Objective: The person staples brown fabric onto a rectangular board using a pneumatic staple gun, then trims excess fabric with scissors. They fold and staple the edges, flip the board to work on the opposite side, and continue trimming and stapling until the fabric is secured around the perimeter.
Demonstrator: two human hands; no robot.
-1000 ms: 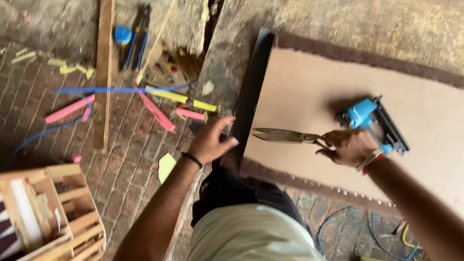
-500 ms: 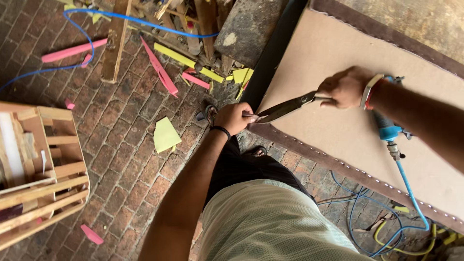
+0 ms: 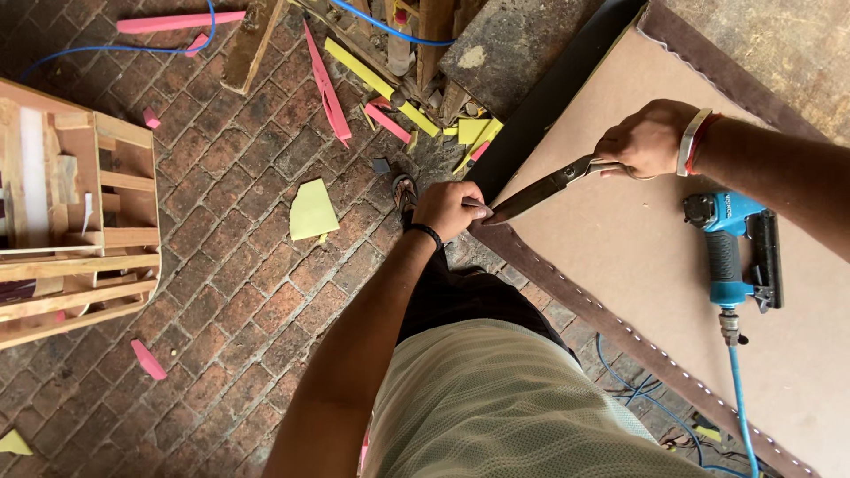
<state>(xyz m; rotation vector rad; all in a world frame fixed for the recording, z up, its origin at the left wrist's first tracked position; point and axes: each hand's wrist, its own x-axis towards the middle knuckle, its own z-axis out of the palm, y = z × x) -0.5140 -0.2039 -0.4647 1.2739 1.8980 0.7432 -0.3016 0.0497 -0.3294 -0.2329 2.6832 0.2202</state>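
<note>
My right hand point(image 3: 648, 138) grips the handles of large metal scissors point(image 3: 542, 189), whose blades point left toward the edge of a tan board point(image 3: 646, 257). A brown fabric strip point(image 3: 611, 320), stapled along that edge, wraps the board. My left hand point(image 3: 450, 209) is closed on the fabric at the board's corner, right at the scissor tips. A black strip point(image 3: 553, 93) runs along the board's left side.
A blue pneumatic stapler point(image 3: 733, 251) with a blue hose point(image 3: 740, 407) lies on the board to the right. Pink and yellow foam scraps point(image 3: 312, 211) litter the brick floor. A wooden frame point(image 3: 71, 221) stands at the left, timber pieces point(image 3: 257, 40) at the top.
The view has shifted, so the board sits further right. The scissors have stayed between my hands while my left hand keeps its hold at the board's corner.
</note>
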